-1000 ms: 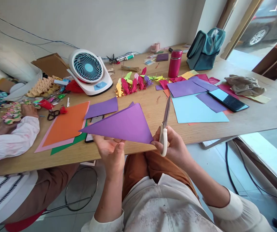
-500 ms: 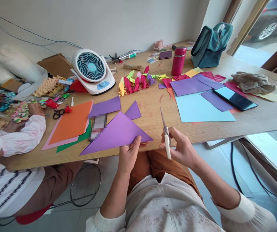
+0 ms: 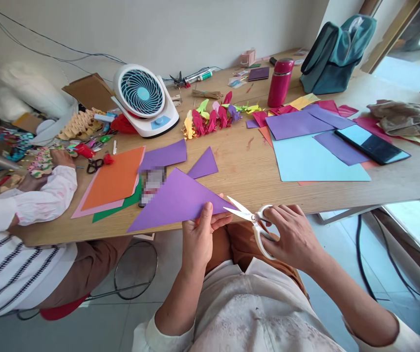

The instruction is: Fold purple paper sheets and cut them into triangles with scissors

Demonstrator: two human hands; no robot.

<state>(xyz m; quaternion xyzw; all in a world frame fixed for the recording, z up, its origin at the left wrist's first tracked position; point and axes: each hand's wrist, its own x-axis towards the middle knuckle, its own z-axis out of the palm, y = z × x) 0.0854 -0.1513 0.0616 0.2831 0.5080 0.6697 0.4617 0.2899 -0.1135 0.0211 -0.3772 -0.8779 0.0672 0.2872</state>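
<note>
A purple triangle of folded paper [image 3: 175,200] is held by its lower right edge in my left hand [image 3: 203,230], thumb on top and fingers beneath. My right hand [image 3: 292,232] grips white-handled scissors [image 3: 255,217] by the finger loops. Their blades are spread and point left, around the narrow right tip of the triangle. Behind the triangle lie a smaller purple paper triangle [image 3: 205,164] and a purple paper piece [image 3: 164,155]. A phone [image 3: 152,186] with a blurred screen is partly covered by the triangle.
Orange paper [image 3: 112,176] lies at left, near a co-worker's sleeve [image 3: 48,195]. A fan [image 3: 143,100], folded paper shapes [image 3: 213,117] and a pink flask [image 3: 280,83] stand farther back. At right are light-blue paper [image 3: 316,161], a dark phone [image 3: 373,144] and a teal bag [image 3: 338,58].
My right hand has turned the scissors from pointing up to pointing left and opened the blades at the triangle's right tip. My left hand keeps hold of the paper. The view has shifted slightly.
</note>
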